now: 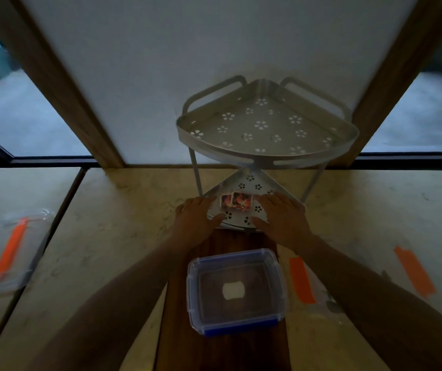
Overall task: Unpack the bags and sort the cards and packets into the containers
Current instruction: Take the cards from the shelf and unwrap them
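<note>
Lower tier of the corner rack (252, 183) holds the cards (234, 202), long axis running left to right. My left hand (197, 219) and right hand (281, 216) flank them, fingers extended flat. Nearer me than the rack, the lidded plastic box (237, 290) contains one white packet (233, 290).

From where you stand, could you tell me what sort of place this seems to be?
Probably a home or office worktop by a window. A marbled table stands against glass panes with wooden frames, and on it are household storage pieces: a two-tier corner rack and a clear lidded container.
</note>
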The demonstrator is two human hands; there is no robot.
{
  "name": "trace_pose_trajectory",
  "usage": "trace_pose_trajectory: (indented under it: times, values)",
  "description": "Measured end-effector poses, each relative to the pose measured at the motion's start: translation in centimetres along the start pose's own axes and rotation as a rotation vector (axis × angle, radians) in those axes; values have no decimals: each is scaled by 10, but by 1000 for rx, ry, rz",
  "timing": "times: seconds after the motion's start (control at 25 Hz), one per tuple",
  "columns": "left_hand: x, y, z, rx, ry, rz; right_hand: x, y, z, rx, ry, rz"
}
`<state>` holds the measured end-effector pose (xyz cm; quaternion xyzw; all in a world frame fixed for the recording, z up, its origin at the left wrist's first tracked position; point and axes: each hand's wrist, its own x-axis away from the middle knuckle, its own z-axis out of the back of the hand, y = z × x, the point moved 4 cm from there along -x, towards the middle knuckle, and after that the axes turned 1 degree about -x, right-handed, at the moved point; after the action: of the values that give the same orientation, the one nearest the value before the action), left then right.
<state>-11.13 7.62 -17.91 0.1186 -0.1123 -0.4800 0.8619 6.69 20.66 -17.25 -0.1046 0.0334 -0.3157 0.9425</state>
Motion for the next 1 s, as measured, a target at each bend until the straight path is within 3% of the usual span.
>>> trace_pose_trajectory:
  times: [0.48, 0.72, 1.0]
  values:
    - [-59, 0, -31, -102, -133, 205, -74, 12, -54, 48, -256, -29]
    - [-64, 0, -33, -32, -147, 290, -74, 11, -61, 31, -227, -85]
    - [-53, 14, -14, 79, -74, 257, -56, 6, -49, -25, -204, -151]
